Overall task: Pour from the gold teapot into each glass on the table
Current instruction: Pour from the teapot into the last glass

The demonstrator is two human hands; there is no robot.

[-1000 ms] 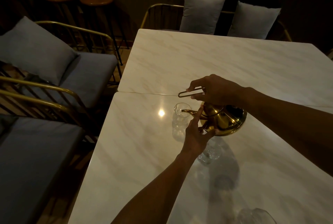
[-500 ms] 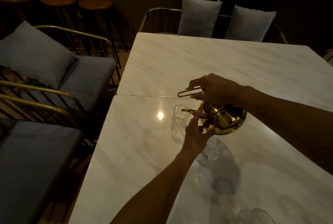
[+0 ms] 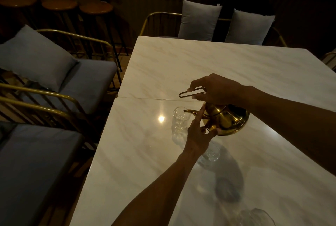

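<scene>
Gold teapot [image 3: 227,122], cream-veined marble table [image 3: 218,58]

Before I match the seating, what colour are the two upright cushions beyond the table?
Pale grey cushions, plain; head view.

Dim, warm light from overhead. One hard glare spot [image 3: 161,118] burns on the table [image 3: 218,62] near its left edge. The teapot [image 3: 225,122] glints gold and throws a soft dark shadow [image 3: 227,176] toward the near edge. Background sinks into murk; straight lines bow at the frame's borders.
</scene>
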